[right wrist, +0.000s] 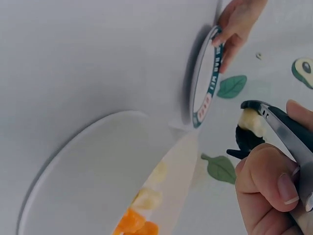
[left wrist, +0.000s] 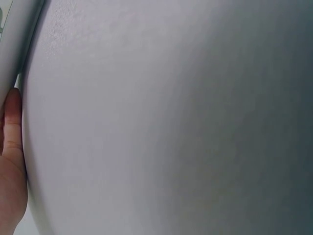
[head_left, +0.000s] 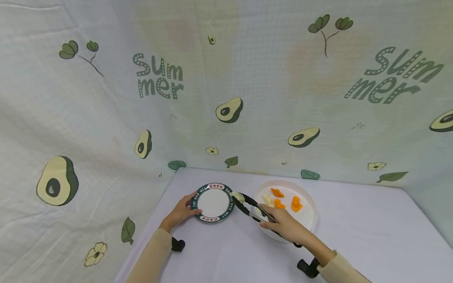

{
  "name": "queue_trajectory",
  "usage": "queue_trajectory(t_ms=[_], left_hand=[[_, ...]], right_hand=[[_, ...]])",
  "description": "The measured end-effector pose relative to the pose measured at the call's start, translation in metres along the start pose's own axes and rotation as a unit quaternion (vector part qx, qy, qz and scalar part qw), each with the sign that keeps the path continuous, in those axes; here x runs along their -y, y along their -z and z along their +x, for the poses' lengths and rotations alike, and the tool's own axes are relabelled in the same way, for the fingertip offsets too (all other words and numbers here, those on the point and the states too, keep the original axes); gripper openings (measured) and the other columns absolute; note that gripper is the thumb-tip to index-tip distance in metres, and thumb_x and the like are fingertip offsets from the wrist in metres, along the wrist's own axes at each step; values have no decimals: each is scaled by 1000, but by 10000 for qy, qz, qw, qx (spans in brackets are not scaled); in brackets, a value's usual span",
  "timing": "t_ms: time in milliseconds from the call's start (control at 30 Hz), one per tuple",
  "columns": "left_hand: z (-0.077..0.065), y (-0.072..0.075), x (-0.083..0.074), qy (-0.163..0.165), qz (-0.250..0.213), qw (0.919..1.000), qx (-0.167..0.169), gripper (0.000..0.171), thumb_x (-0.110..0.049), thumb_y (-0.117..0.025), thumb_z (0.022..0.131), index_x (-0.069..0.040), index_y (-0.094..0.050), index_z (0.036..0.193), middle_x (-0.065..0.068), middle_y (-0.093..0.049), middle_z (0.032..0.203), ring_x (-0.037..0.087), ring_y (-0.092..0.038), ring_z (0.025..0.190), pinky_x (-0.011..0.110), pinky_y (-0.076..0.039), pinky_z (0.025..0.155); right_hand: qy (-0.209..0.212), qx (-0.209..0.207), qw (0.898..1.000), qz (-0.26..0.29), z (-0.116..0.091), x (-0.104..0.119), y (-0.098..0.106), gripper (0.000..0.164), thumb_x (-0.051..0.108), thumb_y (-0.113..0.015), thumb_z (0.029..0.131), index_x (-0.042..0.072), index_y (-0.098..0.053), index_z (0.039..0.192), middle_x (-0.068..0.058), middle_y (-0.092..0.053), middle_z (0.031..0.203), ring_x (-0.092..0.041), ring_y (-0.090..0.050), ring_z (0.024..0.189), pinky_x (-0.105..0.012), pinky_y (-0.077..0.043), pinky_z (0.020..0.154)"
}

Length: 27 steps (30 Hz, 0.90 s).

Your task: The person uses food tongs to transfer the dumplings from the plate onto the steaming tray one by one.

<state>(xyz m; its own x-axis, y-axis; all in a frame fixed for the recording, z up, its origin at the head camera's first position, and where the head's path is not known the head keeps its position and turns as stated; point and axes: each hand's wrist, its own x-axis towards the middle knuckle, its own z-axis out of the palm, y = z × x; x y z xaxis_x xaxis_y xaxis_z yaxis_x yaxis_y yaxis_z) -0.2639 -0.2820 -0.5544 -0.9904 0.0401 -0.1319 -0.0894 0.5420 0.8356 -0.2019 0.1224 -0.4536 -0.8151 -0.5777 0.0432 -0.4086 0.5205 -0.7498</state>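
My left hand (head_left: 181,212) holds the left edge of a small white plate (head_left: 213,203) with a green lettered rim, thumb on top of the rim. My right hand (head_left: 284,225) grips black-and-silver tongs (head_left: 252,214). Between the tong tips is a pale yellowish food chunk (head_left: 238,197), close by the plate's right rim. In the right wrist view the tongs (right wrist: 286,129) pinch the chunk (right wrist: 251,121) above the table. Behind my right hand lies a round white perforated tray (head_left: 307,196) with orange pieces (head_left: 296,204) and pale pieces (head_left: 267,200).
The table (head_left: 361,228) has a pale cover. A fabric backdrop (head_left: 262,78) with avocado and leaf prints rises behind it and along the left side. Black wrist devices (head_left: 308,269) sit on both forearms.
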Motion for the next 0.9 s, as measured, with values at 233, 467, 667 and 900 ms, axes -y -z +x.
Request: queue_trajectory(t_ms=[233, 467, 667, 900], left_hand=[[1, -1, 3, 48, -9, 10000, -19, 89, -21, -85, 80, -17, -38, 155, 20, -38, 150, 39, -44, 131, 49, -41, 109], [-1, -3, 3, 14, -13, 10000, -20, 90, -23, -86, 79, -16, -38, 155, 21, -39, 149, 39, -44, 130, 50, -41, 109], [0, -4, 5, 100, 30, 9999, -42, 91, -25, -86, 79, -18, -38, 155, 19, -40, 148, 36, -44, 130, 48, -41, 109], [1, -4, 2, 45, 71, 10000, -49, 92, -25, -87, 78, -18, -37, 155, 20, -39, 149, 37, -45, 130, 49, -42, 108]], right_hand=[[-204, -65, 9997, 91, -21, -9, 10, 68, 32, -66, 97, -9, -42, 146, 4, -36, 65, -6, -35, 59, -22, -32, 50], [-181, -79, 9995, 235, -45, -15, 22, 69, 29, -65, 98, -13, -39, 146, 4, -39, 65, -4, -35, 56, -22, -32, 47], [-310, -35, 9995, 41, -64, -23, 35, 70, 34, -64, 98, -11, -40, 146, -11, -60, 85, -9, -50, 76, -20, -44, 59], [-516, 117, 9984, 223, -82, -36, 44, 69, 29, -65, 98, -14, -39, 145, 5, -36, 66, -4, -33, 57, -23, -35, 49]])
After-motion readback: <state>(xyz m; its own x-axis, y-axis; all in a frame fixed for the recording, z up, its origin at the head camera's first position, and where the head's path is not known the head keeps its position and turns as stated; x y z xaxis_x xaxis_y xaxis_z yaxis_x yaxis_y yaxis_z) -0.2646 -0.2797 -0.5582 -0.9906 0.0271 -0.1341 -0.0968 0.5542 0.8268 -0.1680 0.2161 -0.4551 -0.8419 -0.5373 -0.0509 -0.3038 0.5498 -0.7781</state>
